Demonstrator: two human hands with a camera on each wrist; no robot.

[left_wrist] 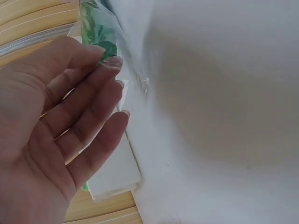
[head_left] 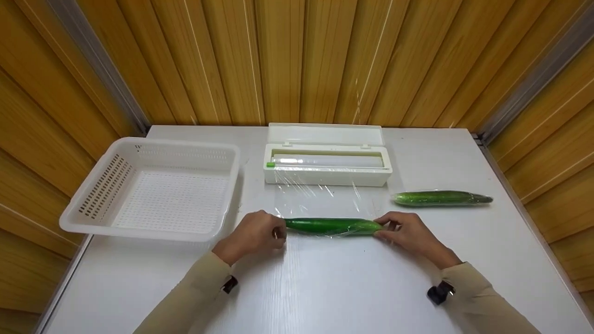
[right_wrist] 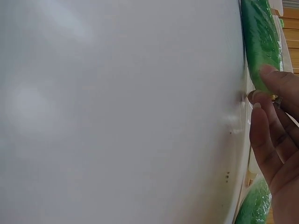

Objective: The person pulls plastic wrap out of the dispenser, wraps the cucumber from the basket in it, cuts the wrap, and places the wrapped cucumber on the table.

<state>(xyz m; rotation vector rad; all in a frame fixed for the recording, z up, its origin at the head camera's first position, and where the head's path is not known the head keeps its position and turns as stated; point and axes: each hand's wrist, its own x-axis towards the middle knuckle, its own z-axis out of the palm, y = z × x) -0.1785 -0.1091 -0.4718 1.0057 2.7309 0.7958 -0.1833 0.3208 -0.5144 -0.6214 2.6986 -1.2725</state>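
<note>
White perforated plastic basket (head_left: 153, 185) sits far left of the cling film dispenser (head_left: 327, 162), nothing in it. Dispenser lid open, roll showing, sheet of cling film (head_left: 320, 197) pulled out toward the person and still joined to the box as far as I can tell. Cucumber (head_left: 332, 226) lies crosswise just in front of the dispenser, on the near edge of that sheet, film already partly around it.

Left hand (head_left: 253, 234) at the cucumber's left end; wrist view shows fingers (left_wrist: 93, 88) mostly straight and close together, tips touching the film at the green end, not curled round it. Right hand (head_left: 406, 232) at the right end, fingertips (right_wrist: 275, 81) pressing the wrapped end, fingers loosely bent, no real grip visible.

Second cucumber (head_left: 441, 198) lies right of the dispenser, fully wrapped in film, apart from both hands.

Progress, judging by layout: one cucumber wrapped, this one mid-wrap. Left to do: finish rolling, separate film from the dispenser, tuck the ends. Basket holds nothing yet. All on a white table (head_left: 325, 287).
</note>
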